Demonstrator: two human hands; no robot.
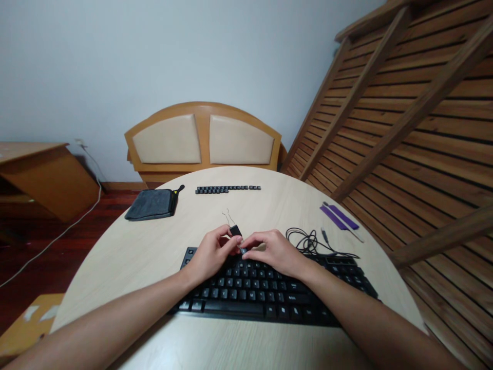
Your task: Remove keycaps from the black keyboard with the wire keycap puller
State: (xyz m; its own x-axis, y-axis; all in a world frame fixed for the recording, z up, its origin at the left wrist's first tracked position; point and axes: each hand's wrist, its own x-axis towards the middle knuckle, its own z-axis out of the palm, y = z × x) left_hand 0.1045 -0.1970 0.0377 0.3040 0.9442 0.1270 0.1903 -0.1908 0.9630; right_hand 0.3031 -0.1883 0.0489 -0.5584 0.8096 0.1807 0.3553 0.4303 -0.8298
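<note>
The letter M was legible on the partly covered keyboard (269, 288). The left hand (211, 252) pinched a wire-pronged tool (235, 230); the right hand (279, 252), a small piece (244, 251) — too obscured to identify.

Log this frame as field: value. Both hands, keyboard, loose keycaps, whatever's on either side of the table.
Left hand: holds black-handled wire tool, wire tips pointing away from the person
Right hand: pinches small dark piece, likely a keycap
Keyboard: black, flat on table, beneath both hands
Loose keycaps: two rows toward the table's far edge, nearer row shorter
Left side: dark grey pouch
Right side: loosely coiled black cable with connector; purple strips farther right
</note>
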